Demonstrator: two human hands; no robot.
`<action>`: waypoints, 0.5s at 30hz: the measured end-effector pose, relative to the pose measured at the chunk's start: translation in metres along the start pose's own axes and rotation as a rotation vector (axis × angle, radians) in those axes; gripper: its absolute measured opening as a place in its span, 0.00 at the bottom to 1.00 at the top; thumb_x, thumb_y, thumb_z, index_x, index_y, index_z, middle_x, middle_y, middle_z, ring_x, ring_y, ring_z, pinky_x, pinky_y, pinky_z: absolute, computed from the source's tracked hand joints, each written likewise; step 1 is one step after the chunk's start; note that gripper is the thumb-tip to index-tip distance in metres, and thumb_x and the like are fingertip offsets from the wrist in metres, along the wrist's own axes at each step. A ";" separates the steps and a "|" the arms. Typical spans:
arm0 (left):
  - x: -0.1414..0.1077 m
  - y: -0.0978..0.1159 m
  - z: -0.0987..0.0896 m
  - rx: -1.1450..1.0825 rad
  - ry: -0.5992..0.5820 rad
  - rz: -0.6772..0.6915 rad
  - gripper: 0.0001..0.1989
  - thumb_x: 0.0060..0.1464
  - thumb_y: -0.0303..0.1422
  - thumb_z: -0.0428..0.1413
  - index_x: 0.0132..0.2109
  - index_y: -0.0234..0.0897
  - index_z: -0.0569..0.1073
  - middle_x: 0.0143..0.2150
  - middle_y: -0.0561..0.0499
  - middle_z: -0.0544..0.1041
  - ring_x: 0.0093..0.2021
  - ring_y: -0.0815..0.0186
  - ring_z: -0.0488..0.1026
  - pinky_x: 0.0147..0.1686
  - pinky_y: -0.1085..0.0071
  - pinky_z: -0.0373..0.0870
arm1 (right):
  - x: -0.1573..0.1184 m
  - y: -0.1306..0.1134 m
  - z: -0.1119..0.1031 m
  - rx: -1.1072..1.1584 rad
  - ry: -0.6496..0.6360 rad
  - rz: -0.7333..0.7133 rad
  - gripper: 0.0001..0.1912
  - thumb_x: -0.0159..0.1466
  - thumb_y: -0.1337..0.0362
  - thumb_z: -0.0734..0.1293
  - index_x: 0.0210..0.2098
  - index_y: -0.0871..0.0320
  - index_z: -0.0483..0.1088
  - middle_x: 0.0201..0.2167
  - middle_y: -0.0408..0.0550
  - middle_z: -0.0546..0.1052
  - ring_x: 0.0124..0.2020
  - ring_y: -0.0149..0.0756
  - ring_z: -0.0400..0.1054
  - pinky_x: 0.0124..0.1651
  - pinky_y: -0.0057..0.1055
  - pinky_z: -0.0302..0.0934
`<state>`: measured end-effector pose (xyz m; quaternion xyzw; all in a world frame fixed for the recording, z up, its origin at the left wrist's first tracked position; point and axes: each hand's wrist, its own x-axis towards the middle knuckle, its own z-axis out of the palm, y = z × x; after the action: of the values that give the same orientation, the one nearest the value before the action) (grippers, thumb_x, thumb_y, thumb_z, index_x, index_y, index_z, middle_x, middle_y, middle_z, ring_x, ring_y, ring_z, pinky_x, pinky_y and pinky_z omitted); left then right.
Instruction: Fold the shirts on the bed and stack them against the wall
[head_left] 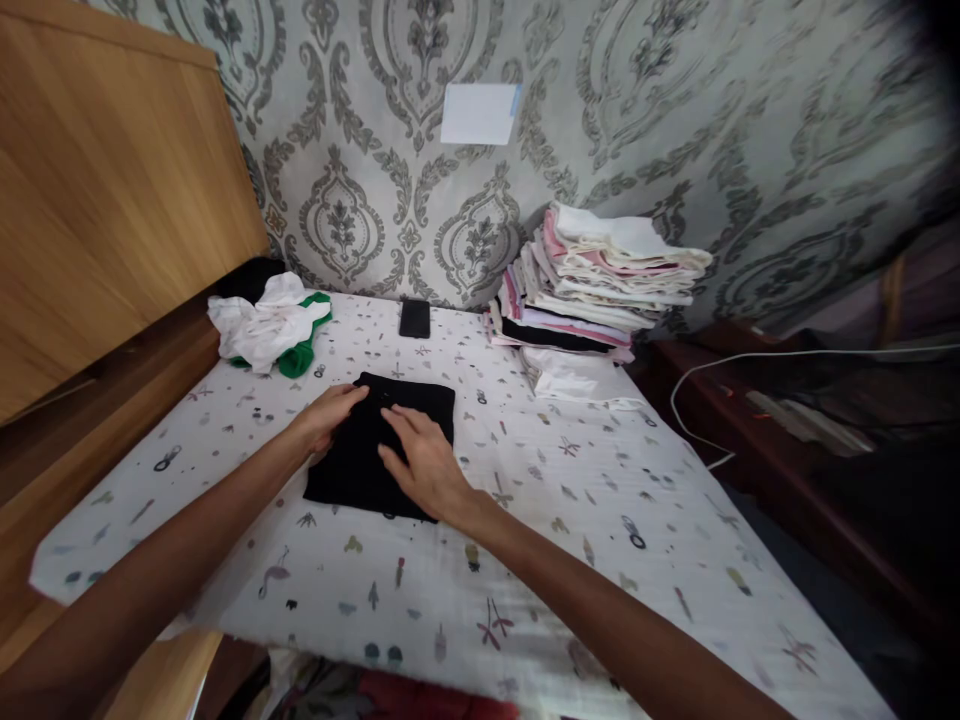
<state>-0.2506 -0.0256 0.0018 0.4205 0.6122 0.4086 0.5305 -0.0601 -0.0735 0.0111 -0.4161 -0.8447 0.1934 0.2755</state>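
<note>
A black folded garment (352, 465) lies flat as a near square on the patterned white cloth (517, 560). At its left edge is my left hand (330, 415), thumb on top and the other fingers curled at the side, gripping the fabric. My right hand (427, 460) rests on the upper face of the garment, palm down with fingers stretched and apart. Parts of the garment's right side are hidden beneath that hand.
A tall stack of folded clothes (592, 290) stands at the back right, with a folded white garment (577, 380) before it. A crumpled white and green garment (274, 325) lies back left beside a wooden cabinet (127, 190). A black phone (415, 319) lies near the wall.
</note>
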 end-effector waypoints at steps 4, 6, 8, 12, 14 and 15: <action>0.006 0.002 0.003 0.134 0.044 0.074 0.20 0.46 0.48 0.64 0.35 0.37 0.71 0.25 0.53 0.74 0.30 0.62 0.73 0.29 0.70 0.65 | -0.018 -0.001 0.011 -0.176 -0.189 -0.140 0.29 0.70 0.57 0.62 0.68 0.59 0.60 0.70 0.60 0.58 0.73 0.49 0.46 0.71 0.57 0.43; 0.013 0.003 0.000 0.312 0.103 0.144 0.15 0.47 0.42 0.64 0.32 0.38 0.69 0.23 0.56 0.70 0.29 0.63 0.71 0.29 0.71 0.64 | -0.022 -0.003 0.016 -0.208 -0.233 -0.162 0.29 0.71 0.55 0.60 0.69 0.59 0.58 0.70 0.59 0.58 0.73 0.48 0.44 0.72 0.56 0.41; 0.017 0.006 -0.004 0.432 0.101 0.146 0.11 0.48 0.37 0.62 0.30 0.39 0.68 0.21 0.56 0.67 0.29 0.63 0.70 0.29 0.71 0.63 | -0.024 -0.003 0.019 -0.224 -0.248 -0.162 0.29 0.72 0.55 0.59 0.69 0.58 0.56 0.70 0.58 0.59 0.73 0.46 0.45 0.72 0.55 0.39; 0.002 0.023 0.000 0.902 0.235 0.302 0.12 0.56 0.37 0.57 0.46 0.37 0.71 0.36 0.46 0.77 0.43 0.52 0.74 0.42 0.63 0.68 | -0.025 -0.001 0.022 -0.236 -0.253 -0.154 0.30 0.73 0.54 0.58 0.70 0.58 0.55 0.70 0.58 0.59 0.73 0.45 0.45 0.73 0.54 0.39; -0.007 0.032 0.016 1.172 0.229 0.539 0.17 0.62 0.36 0.51 0.55 0.36 0.69 0.52 0.39 0.76 0.55 0.49 0.71 0.53 0.57 0.66 | -0.024 0.000 0.022 -0.237 -0.250 -0.152 0.29 0.73 0.54 0.58 0.70 0.58 0.55 0.70 0.58 0.59 0.73 0.46 0.45 0.72 0.54 0.39; -0.008 0.035 0.026 1.232 0.122 0.660 0.18 0.65 0.35 0.47 0.59 0.36 0.68 0.58 0.38 0.74 0.60 0.50 0.68 0.58 0.56 0.62 | -0.024 0.000 0.022 -0.235 -0.245 -0.154 0.29 0.73 0.54 0.58 0.70 0.58 0.55 0.70 0.58 0.59 0.73 0.46 0.46 0.72 0.54 0.39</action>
<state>-0.2211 -0.0212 0.0347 0.7849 0.6012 0.1497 0.0083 -0.0618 -0.0955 -0.0130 -0.3529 -0.9181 0.1210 0.1340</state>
